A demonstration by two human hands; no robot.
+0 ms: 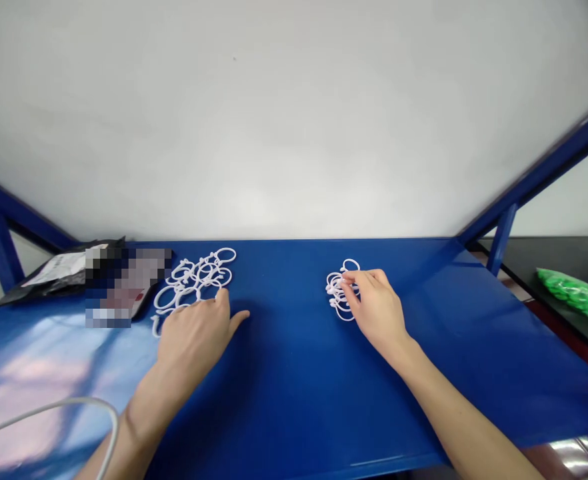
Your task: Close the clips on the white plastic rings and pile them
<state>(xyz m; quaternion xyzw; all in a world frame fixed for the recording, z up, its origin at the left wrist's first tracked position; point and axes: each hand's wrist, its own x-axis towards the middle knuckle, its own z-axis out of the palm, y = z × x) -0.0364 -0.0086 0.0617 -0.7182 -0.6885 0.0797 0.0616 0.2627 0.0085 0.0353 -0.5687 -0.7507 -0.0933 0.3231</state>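
A smooth, shiny blue tabletop point(294, 373) stands against a plain white wall point(284, 113). Blue metal bars point(539, 177) slope down at both back corners.

Near the back edge, left of the middle, lies a loose heap of thin white plastic rings point(197, 277). They are round and spread out flat. The left hand point(194, 337) rests palm down at the near side of this heap. Its fingers are stretched out and its fingertips touch the rings, but it holds nothing.

Right of the middle, also near the back edge, is a smaller, tighter bunch of rings point(341, 293). The right hand point(377, 310) pinches this bunch with its thumb and fingers.

At the back left corner lies a flat dark bag point(57, 273) with a white label. Part of it is blurred out. A white cable point(74, 410) curves over the front left corner, close to the left arm. Past the right edge, on a dark surface, sits a pile of bright green things point(574, 293).
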